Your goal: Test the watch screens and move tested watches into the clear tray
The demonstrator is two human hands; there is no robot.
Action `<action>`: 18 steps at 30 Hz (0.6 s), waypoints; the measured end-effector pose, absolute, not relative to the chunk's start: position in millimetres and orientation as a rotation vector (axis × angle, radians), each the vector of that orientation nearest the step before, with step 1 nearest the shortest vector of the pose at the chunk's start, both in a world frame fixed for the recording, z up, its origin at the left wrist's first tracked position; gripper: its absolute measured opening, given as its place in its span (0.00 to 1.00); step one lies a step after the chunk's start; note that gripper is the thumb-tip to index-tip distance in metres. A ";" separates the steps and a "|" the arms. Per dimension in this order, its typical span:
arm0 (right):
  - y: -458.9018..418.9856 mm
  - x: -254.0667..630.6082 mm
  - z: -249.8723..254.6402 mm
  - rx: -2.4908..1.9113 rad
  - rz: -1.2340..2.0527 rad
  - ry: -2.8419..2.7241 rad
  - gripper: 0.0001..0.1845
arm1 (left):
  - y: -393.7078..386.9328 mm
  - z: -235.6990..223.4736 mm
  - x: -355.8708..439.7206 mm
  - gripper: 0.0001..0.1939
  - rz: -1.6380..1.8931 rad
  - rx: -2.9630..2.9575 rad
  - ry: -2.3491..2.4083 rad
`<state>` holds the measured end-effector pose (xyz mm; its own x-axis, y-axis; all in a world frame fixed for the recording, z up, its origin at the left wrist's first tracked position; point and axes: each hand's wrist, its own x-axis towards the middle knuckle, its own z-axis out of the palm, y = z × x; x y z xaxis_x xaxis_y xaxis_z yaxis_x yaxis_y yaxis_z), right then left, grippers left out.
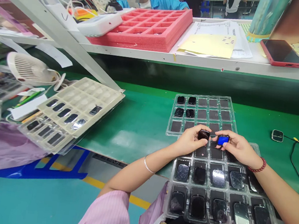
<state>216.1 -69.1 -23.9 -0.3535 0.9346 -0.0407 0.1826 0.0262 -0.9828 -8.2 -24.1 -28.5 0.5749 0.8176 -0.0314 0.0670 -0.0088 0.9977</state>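
Observation:
My left hand (189,140) is closed on a small dark watch body (203,134), held just above the near clear tray (170,186). My right hand (236,146) pinches a second watch body with a blue screen (223,140); the two pieces are almost touching. The near tray holds several dark and shiny watch bodies in its pockets. Beyond my hands lies a second clear tray (227,101) on the green belt, with several watch bodies in its left pockets and the rest unfilled.
A stack of beige trays (106,87) with dark parts leans at the left beside a small white fan (27,67). A charging puck with cable (277,135) lies at the right. On the shelf behind: a red foam tray (153,28), papers, a red phone (282,52). People sit beyond.

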 end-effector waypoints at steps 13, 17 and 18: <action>-69.0 216.4 -20.4 -1.156 1.434 -1.555 0.13 | -24.0 -29.2 -8.2 0.13 0.713 1.392 0.727; -69.0 216.7 -18.7 -1.140 1.462 -1.517 0.13 | -23.2 -29.4 -9.0 0.16 0.709 1.387 0.687; -69.1 216.7 -18.5 -1.136 1.465 -1.513 0.13 | -23.2 -28.6 -9.1 0.17 0.707 1.388 0.680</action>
